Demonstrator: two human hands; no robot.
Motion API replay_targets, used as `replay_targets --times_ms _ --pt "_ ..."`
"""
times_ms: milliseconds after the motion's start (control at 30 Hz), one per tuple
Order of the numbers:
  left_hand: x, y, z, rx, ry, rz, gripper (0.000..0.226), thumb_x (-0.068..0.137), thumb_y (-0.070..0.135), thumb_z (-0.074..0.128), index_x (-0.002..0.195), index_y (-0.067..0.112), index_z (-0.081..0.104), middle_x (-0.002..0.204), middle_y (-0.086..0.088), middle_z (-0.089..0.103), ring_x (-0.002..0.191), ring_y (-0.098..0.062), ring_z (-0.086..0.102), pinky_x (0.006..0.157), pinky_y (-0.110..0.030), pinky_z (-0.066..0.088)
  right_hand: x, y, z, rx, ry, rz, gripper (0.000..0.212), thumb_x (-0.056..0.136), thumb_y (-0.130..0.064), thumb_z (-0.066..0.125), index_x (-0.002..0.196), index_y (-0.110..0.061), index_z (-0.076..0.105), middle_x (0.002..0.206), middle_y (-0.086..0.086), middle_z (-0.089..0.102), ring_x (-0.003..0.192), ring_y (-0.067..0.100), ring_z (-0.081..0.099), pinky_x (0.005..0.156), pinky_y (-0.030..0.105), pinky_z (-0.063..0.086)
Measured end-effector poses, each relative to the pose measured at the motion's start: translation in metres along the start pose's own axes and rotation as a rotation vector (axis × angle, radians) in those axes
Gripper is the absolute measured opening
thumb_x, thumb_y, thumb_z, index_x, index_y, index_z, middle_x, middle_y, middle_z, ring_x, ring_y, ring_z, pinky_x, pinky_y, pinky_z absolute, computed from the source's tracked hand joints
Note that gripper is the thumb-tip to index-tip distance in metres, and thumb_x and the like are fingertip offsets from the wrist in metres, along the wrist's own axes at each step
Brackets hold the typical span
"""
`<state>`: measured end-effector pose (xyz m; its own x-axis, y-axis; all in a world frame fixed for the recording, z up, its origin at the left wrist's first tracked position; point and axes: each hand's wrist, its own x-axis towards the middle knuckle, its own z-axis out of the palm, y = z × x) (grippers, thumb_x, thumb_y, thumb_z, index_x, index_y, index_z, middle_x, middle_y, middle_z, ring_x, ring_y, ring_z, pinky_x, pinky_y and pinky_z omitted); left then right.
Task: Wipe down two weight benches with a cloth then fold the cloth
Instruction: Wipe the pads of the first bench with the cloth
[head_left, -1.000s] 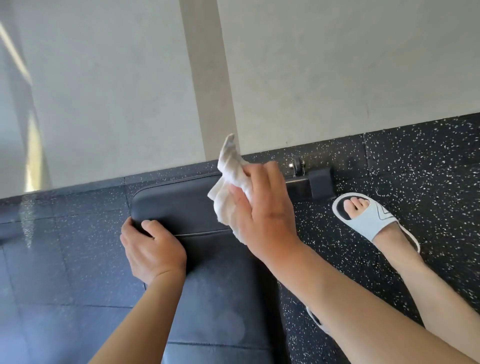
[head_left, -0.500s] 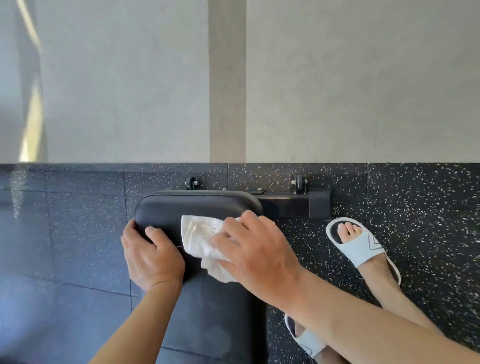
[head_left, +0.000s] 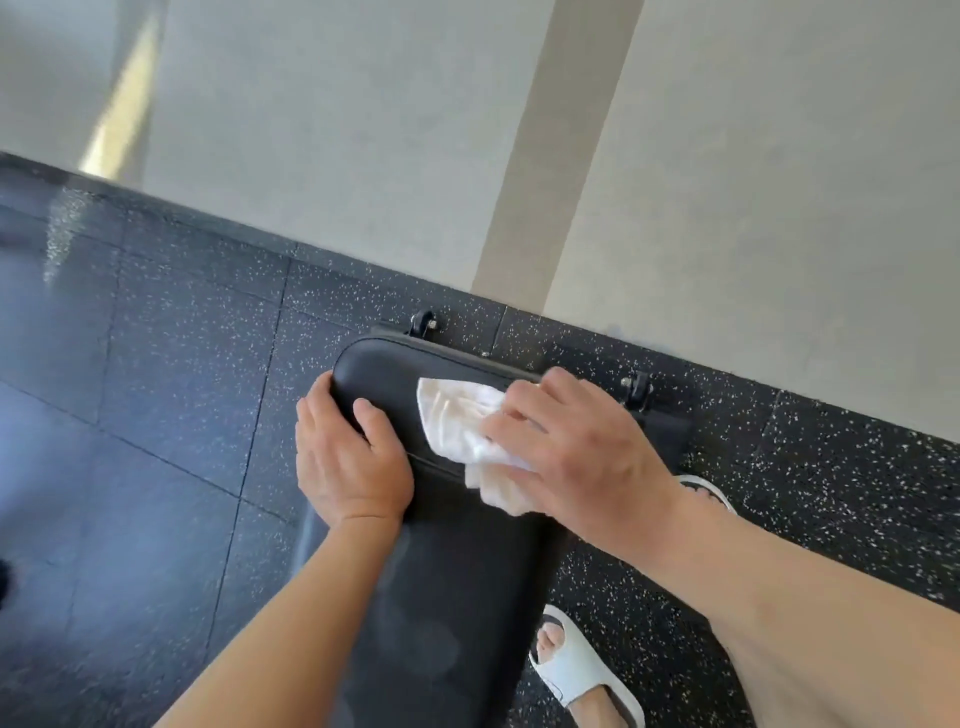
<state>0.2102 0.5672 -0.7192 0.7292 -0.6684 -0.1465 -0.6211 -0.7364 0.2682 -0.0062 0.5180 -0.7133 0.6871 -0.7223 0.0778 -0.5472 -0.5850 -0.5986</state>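
Note:
A black padded weight bench runs from the bottom of the view toward the wall. Its far pad ends close to the wall. A crumpled white cloth lies on that far pad, pressed flat under my right hand. My left hand grips the pad's left edge, thumb on top and fingers wrapped over the side. Only one bench is in view.
The bench's black base bar with two small wheels sits against the pale wall. My feet in white slides stand on the speckled black rubber floor right of the bench.
My right hand brought the cloth down from the air onto the far pad and slid it toward the pad's end. My left hand kept its grip on the edge. The view tilted.

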Motion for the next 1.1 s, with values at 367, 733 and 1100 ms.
replay_targets --times_ms 367,733,1100 --pt "0.002 -0.011 0.004 -0.024 0.011 0.011 0.060 0.094 0.048 0.032 0.141 0.017 0.054 0.128 -0.004 0.062 0.114 -0.028 0.058 0.092 -0.046 0.044 0.102 -0.012 0.029 0.022 -0.005 -0.038 0.025 0.095 -0.033 0.062 0.110 -0.014 0.068 0.105 0.004 0.060 0.092 0.026 0.055 0.061 0.036 0.049" --pt "-0.022 -0.037 -0.012 -0.018 -0.076 0.197 0.063 0.105 0.034 0.036 0.161 0.008 0.034 0.161 -0.012 0.044 0.144 -0.033 0.044 0.120 -0.049 0.034 0.031 -0.010 0.001 -0.135 -0.087 -0.187 0.018 0.098 -0.031 0.064 0.109 -0.018 0.066 0.101 0.002 0.059 0.086 0.023 0.050 0.062 0.034 0.047" --pt "-0.129 -0.165 -0.036 0.064 -0.028 0.130 0.061 0.106 0.033 0.034 0.165 0.019 0.031 0.171 -0.005 0.030 0.157 -0.030 0.029 0.127 -0.055 0.022 0.083 -0.122 0.088 -0.335 -0.014 -0.277 0.013 0.087 -0.025 0.066 0.095 -0.015 0.067 0.094 0.006 0.064 0.080 0.028 0.059 0.059 0.040 0.048"
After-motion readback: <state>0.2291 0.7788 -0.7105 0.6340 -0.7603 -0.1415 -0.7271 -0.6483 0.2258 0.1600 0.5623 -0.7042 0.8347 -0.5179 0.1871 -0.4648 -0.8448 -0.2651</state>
